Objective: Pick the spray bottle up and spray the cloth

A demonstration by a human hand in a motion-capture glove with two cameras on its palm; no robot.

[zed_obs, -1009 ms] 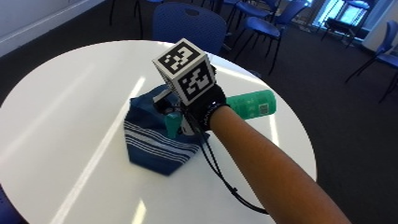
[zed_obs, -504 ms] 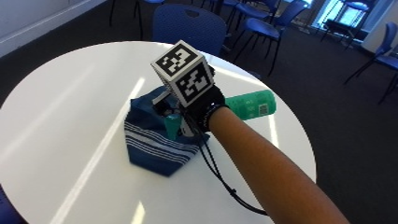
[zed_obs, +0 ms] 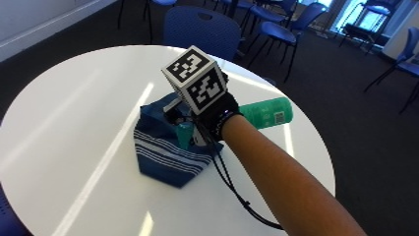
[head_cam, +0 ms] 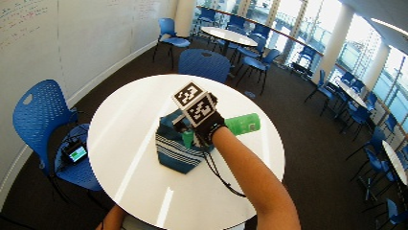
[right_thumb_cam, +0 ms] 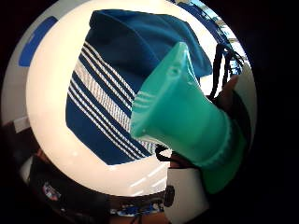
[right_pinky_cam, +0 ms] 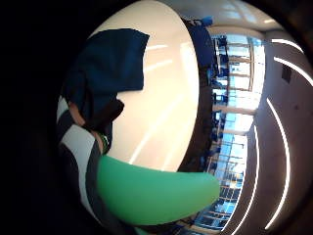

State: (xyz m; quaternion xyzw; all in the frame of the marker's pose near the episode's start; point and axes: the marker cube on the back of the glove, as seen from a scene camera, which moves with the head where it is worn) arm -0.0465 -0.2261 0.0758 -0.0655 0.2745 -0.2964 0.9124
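Here, gloved right hand (zed_obs: 213,110), grip around spray bottle (zed_obs: 262,113), over cloth (zed_obs: 164,152) mid-table (zed_obs: 72,113).

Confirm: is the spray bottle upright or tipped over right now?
Tipped: the spray bottle is held roughly horizontal in the gloved right hand, body pointing away, nozzle aimed down at the striped cloth.

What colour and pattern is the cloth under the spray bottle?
The cloth is dark blue with bands of thin white stripes, seen best in the right thumb side palm view.
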